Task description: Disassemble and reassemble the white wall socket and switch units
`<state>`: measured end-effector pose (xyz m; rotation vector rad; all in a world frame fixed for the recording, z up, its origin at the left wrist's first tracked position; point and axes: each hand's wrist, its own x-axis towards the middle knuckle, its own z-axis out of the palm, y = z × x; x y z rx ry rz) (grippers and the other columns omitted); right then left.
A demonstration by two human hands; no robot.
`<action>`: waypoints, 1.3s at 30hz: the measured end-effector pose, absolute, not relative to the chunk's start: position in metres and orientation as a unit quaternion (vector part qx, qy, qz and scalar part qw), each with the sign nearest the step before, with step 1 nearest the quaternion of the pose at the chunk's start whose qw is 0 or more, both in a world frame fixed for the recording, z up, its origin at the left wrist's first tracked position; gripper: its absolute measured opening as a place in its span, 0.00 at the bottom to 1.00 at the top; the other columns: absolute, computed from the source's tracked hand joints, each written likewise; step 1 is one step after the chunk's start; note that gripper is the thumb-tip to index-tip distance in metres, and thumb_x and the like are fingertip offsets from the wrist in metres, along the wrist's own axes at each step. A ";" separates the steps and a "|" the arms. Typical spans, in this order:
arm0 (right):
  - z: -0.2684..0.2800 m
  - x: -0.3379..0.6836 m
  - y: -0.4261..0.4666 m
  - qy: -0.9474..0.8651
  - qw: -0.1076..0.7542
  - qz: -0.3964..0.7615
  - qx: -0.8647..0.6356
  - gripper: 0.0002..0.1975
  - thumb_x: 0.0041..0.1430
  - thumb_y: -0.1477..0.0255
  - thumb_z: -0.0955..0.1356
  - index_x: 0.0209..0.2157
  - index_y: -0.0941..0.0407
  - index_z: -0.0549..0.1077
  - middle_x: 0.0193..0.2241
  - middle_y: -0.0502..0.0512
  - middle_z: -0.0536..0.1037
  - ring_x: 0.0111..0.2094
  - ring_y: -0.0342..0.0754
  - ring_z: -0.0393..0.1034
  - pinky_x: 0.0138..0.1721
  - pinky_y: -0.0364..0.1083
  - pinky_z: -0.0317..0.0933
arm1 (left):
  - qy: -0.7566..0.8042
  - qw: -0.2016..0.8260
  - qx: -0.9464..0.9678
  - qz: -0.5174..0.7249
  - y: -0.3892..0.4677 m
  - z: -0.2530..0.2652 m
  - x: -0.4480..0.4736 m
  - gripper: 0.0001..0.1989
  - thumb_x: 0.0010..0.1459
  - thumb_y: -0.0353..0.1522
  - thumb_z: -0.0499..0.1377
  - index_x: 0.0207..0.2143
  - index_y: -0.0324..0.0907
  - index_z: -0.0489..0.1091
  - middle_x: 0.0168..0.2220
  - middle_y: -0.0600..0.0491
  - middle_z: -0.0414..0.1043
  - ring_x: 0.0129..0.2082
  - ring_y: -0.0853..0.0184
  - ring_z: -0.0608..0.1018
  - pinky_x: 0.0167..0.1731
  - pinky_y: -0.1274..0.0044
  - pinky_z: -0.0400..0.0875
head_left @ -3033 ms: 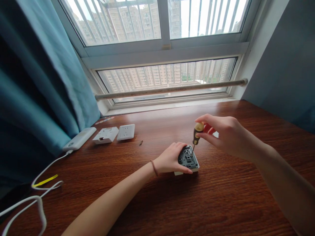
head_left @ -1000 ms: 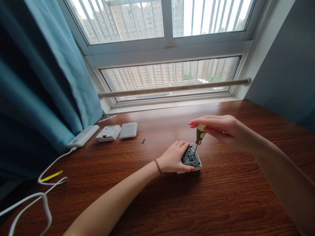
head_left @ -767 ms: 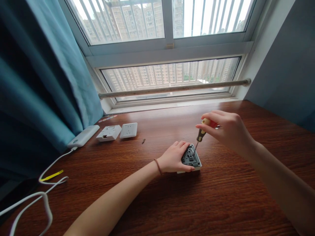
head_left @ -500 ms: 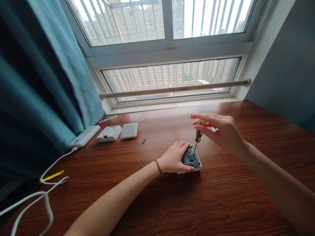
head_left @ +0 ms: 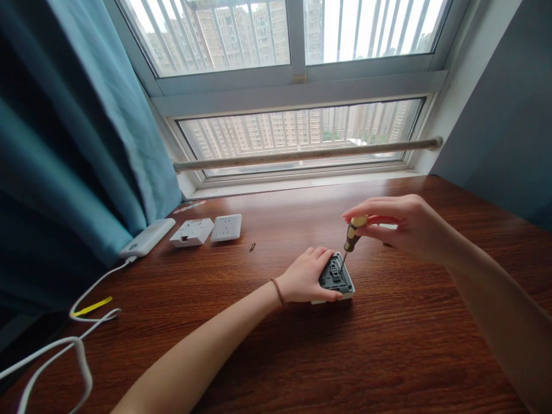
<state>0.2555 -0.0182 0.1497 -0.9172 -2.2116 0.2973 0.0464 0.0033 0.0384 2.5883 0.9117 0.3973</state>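
Note:
Lying on the table is a wall socket (head_left: 336, 282) with a white edge, its dark inner side facing up. My left hand (head_left: 308, 276) grips it from the left, thumb along the near side and fingers over the far side. A screwdriver (head_left: 352, 234) with a black and yellow handle stands tilted above it, its tip down on the dark inside. My right hand (head_left: 397, 224) holds the handle's top end between thumb and fingers. Where exactly the tip sits is too small to make out.
Left of the hands lie a couple of small screws (head_left: 252, 246), a white socket faceplate (head_left: 226, 227) and a white box (head_left: 192, 232). Farther left are a white power bank (head_left: 148, 237), its white cable (head_left: 97, 279) and a yellow strip (head_left: 92, 306). A blue curtain (head_left: 86, 115) hangs there.
My right hand has shifted slightly right, and its fingers have turned on the screwdriver handle, showing more of the yellow end. My left hand and the socket stay in place.

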 end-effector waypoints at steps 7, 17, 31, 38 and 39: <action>0.133 0.234 -0.020 -0.824 0.438 -0.037 -0.358 0.05 0.55 0.71 0.66 0.30 0.58 0.72 0.29 0.55 0.73 0.27 0.43 0.67 0.29 0.44 0.64 | 0.322 0.174 0.920 0.143 0.003 0.038 0.047 0.40 0.41 0.50 0.62 0.54 0.42 0.55 0.49 0.46 0.61 0.46 0.55 0.65 0.49 0.66 0.61; 0.139 0.243 -0.018 -0.856 0.401 0.092 -0.313 0.14 0.56 0.75 0.65 0.45 0.57 0.70 0.37 0.57 0.76 0.35 0.46 0.72 0.36 0.44 0.66 | 0.322 0.170 0.921 0.139 0.003 0.039 0.047 0.40 0.41 0.50 0.61 0.54 0.42 0.55 0.49 0.46 0.61 0.47 0.56 0.65 0.50 0.66 0.60; 0.138 0.255 -0.010 -0.809 0.382 -0.079 -0.440 0.11 0.49 0.63 0.69 0.28 0.56 0.76 0.21 0.53 0.76 0.21 0.47 0.70 0.26 0.47 0.65 | 0.322 0.180 0.919 0.139 0.003 0.038 0.047 0.41 0.41 0.49 0.62 0.55 0.43 0.54 0.49 0.47 0.61 0.47 0.55 0.64 0.50 0.66 0.60; 0.127 0.243 -0.006 -0.812 0.452 0.151 -0.337 0.17 0.55 0.71 0.66 0.48 0.53 0.69 0.38 0.54 0.78 0.34 0.46 0.74 0.34 0.44 0.70 | 0.324 0.185 0.917 0.141 0.003 0.037 0.047 0.41 0.42 0.49 0.61 0.56 0.43 0.54 0.49 0.46 0.61 0.48 0.55 0.64 0.50 0.65 0.60; 0.128 0.244 -0.006 -0.812 0.451 0.158 -0.335 0.16 0.54 0.71 0.67 0.46 0.53 0.71 0.37 0.53 0.78 0.34 0.46 0.74 0.33 0.44 0.70 | 0.322 0.185 0.918 0.141 0.003 0.037 0.047 0.41 0.42 0.49 0.61 0.56 0.43 0.54 0.50 0.46 0.61 0.48 0.55 0.64 0.50 0.65 0.60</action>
